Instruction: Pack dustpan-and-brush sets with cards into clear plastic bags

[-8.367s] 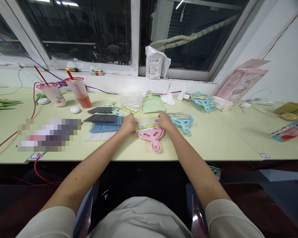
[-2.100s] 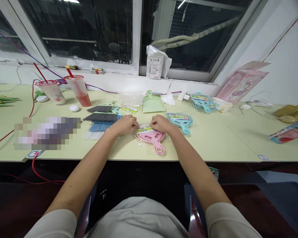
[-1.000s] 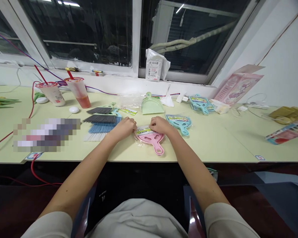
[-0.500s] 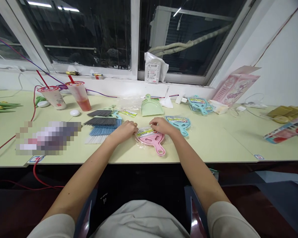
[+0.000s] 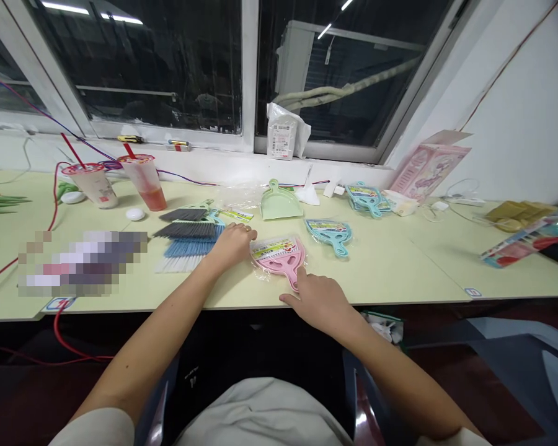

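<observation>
sleeves (image 5: 97, 427): pale grey, short | shirt (image 5: 265, 412): pale grey, creased | left hand (image 5: 235, 244): ring on finger

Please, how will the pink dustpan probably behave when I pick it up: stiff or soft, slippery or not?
The pink dustpan looks like moulded plastic, so it should stay stiff. Its clear wrapper appears loose and wrinkled, so it may slip or crinkle. It lies flat, so rolling seems unlikely.

Desk (image 5: 400, 266) evenly bright, soft shadows. Tube reflections (image 5: 121, 18) in dark window (image 5: 167, 68) around 10–11 and near 1 o'clock. Wide-angle stretch at edges; pixelated patch (image 5: 86, 263) at 9.
</observation>
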### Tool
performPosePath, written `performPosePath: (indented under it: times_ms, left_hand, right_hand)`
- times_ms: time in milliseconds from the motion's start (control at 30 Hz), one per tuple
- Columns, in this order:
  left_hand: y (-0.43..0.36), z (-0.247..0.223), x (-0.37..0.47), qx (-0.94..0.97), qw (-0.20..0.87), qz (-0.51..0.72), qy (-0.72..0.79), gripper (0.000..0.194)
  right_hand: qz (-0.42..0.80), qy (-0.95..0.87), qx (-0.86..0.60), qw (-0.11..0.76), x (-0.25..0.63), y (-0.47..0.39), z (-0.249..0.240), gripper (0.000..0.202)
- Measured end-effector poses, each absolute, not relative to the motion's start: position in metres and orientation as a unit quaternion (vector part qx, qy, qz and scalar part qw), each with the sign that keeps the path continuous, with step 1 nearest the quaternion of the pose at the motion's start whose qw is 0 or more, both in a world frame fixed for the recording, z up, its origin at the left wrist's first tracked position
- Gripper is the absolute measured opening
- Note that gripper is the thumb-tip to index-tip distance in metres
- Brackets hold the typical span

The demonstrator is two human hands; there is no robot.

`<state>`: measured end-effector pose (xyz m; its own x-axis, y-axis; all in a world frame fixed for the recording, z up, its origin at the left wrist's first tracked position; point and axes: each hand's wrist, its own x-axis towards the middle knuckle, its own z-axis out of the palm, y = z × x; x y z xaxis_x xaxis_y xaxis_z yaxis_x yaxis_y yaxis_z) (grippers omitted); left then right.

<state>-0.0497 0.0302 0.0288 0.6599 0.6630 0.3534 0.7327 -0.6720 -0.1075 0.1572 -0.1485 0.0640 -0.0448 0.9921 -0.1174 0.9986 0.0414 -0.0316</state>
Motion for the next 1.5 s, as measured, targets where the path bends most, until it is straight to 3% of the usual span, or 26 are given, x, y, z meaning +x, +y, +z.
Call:
performPosePath:
  times_ms: [200,433,667,867,1033,1500]
  left_hand:
    - [0.034,0.023,-0.047,-0.873,0.108,-0.199,-0.432,0.033]
    - [0.031,0.025,-0.047,-0.845,0.087,-0.235,-0.473,0.031]
    - [0.033,0.024,-0.050,-0.820,0.070,-0.284,-0.492,0.032]
    - [0.036,0.022,-0.049,-0.828,0.056,-0.255,-0.496,0.032]
    - [0.035,0.022,-0.045,-0.841,0.042,-0.217,-0.495,0.032]
    - [0.033,0.024,-0.044,-0.845,0.033,-0.205,-0.494,0.033]
  right_hand:
    - [0.003,0.719,0.695,-0.004,0.149,-0.131,0.035,0.037]
    - [0.053,0.708,0.703,-0.048,0.164,-0.117,0.019,0.034]
    - [0.088,0.677,0.727,-0.073,0.180,-0.112,0.038,0.033]
    - [0.126,0.594,0.790,-0.085,0.230,-0.086,0.057,0.037]
    - [0.126,0.528,0.837,-0.072,0.277,-0.055,0.040,0.041]
    - [0.079,0.564,0.820,-0.054,0.294,-0.047,0.026,0.039]
